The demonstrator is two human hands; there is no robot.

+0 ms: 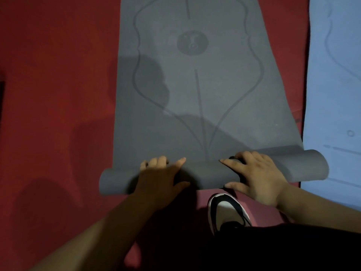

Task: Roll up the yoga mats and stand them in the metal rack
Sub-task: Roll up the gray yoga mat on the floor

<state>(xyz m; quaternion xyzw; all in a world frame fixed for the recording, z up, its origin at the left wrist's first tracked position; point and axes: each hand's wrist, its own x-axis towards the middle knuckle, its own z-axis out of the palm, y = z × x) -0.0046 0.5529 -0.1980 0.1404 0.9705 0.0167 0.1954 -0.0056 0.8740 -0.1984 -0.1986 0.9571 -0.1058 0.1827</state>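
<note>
Watching remotely, I see the left hand (pixel 162 173) at 7 o'clock draped over the started roll of the grey mat (pixel 195 94), fingers curled over its far side and thumb on the near side; the flat length runs up to 12 o'clock on the red floor (pixel 58 75). At 5 o'clock the right hand (pixel 257 177) clasps the roll likewise, above a shoe (pixel 226 210). I judge skew the risk: the roll's right end overhangs the blue mat (pixel 336 94) at 3 o'clock, so uneven pushing could telescope it.
</note>
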